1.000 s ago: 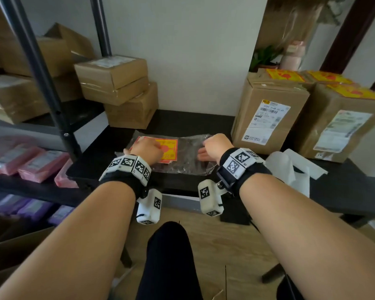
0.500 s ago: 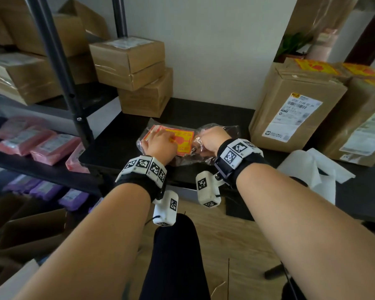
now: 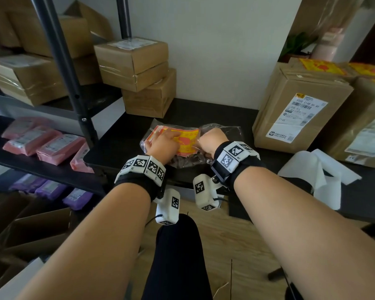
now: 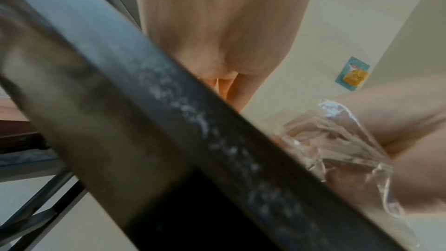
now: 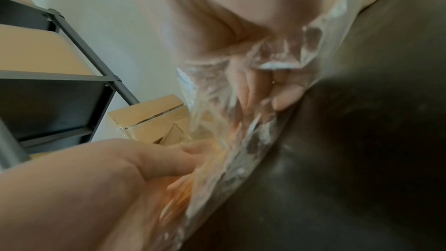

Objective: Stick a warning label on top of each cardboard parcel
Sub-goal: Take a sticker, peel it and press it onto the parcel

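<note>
On the far left, soft pink plastic mailers (image 3: 41, 141) lie on a dark metal shelf (image 3: 52, 172). Beside them, taped brown cardboard boxes (image 3: 139, 72) are stacked at the back of the matte black table (image 3: 204, 113). Near the table's front edge the left hand (image 3: 162, 146) presses straight fingers on a stack of glossy yellow-and-red warning labels (image 3: 185, 140) inside a crinkled clear plastic bag (image 3: 223, 131). The right hand (image 3: 212, 141) is curled tight, pinching the bag's loose film. Further right stand tall cardboard parcels (image 3: 294, 109), yellow labels already on top, and peeled white backing paper (image 3: 307, 174) lies in front.
</note>
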`<state>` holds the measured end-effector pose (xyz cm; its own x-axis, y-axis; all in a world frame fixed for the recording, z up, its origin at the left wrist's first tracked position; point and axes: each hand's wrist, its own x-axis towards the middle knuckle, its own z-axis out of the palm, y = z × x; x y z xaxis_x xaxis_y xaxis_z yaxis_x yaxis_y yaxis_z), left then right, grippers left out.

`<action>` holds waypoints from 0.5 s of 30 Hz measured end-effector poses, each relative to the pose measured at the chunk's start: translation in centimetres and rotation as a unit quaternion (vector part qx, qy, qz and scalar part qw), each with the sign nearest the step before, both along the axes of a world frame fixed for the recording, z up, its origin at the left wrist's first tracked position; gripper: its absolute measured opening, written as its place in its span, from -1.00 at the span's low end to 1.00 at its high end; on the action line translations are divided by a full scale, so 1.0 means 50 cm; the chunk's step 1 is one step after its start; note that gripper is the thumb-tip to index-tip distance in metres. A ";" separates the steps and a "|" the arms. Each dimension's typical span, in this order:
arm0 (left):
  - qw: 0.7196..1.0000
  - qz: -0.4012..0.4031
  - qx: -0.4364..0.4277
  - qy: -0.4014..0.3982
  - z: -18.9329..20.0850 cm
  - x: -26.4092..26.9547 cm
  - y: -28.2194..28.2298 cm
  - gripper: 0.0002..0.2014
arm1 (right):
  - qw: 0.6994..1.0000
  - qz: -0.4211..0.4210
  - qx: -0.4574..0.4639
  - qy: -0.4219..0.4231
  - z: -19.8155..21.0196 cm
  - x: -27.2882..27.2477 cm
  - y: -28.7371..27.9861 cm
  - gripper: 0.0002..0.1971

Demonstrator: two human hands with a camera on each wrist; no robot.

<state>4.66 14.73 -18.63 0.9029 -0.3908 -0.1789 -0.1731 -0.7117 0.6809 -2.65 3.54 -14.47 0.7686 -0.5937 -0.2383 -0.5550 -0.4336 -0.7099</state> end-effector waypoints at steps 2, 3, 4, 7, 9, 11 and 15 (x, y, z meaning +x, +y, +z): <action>0.999 -0.007 0.048 -0.001 0.008 -0.003 -0.003 -0.52 | 0.999 -0.022 0.030 -0.013 0.009 -0.012 -0.008 -0.85; 0.997 -0.016 0.078 -0.011 0.012 -0.003 -0.004 -0.53 | 0.998 -0.036 0.047 -0.018 0.013 -0.018 -0.012 -0.87; 0.996 -0.024 0.079 -0.016 0.012 -0.004 -0.004 -0.56 | 0.997 -0.050 0.058 -0.027 0.015 -0.027 -0.015 -0.86; 0.996 -0.043 0.070 -0.039 0.012 -0.018 0.000 -0.61 | 0.996 -0.043 0.060 -0.059 0.019 -0.044 -0.027 -0.86; 0.988 -0.036 0.124 -0.084 0.015 -0.034 -0.004 -0.52 | 0.994 -0.042 0.048 -0.089 0.026 -0.059 -0.031 -0.83; 0.982 -0.024 0.156 -0.102 0.027 -0.047 -0.012 -0.47 | 0.993 -0.048 0.009 -0.103 0.039 -0.078 -0.037 -0.81; 0.976 -0.022 0.203 -0.076 0.037 -0.047 -0.028 -0.44 | 0.984 -0.074 -0.051 -0.153 0.068 -0.115 -0.060 -0.82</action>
<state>2.29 13.34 -16.78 0.9148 -0.3552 -0.1925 -0.2873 -0.9068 0.3084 -8.39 0.55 -11.09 0.6976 -0.7141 0.0576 -0.3854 -0.4418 -0.8101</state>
